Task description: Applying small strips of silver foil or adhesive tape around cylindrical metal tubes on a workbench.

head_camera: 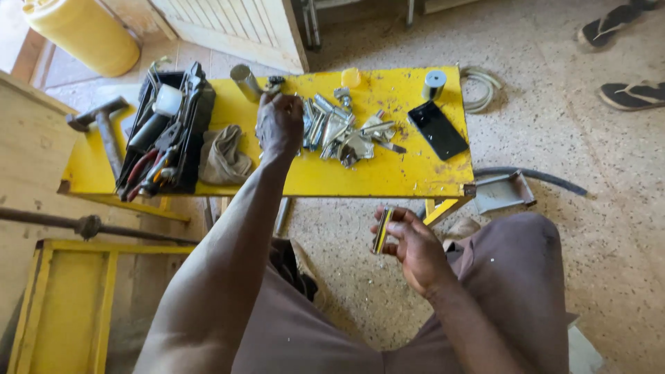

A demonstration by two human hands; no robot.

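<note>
Reaching left hand, fingers curled

Yellow drum cut off at upper left; left hand's fingers curled over something unseen; sandals clipped at upper right.

Bare forearms, no sleeves; brown-grey trousers cover both legs.

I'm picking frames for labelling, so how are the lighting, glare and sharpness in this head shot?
Head view: daylight is even, with hard glare only at the top-left corner by the yellow jerrycan; the metal parts on the yellow table glint but stay readable; the left hand and right hand are sharp; wide-angle bending shows at the edges.
</note>
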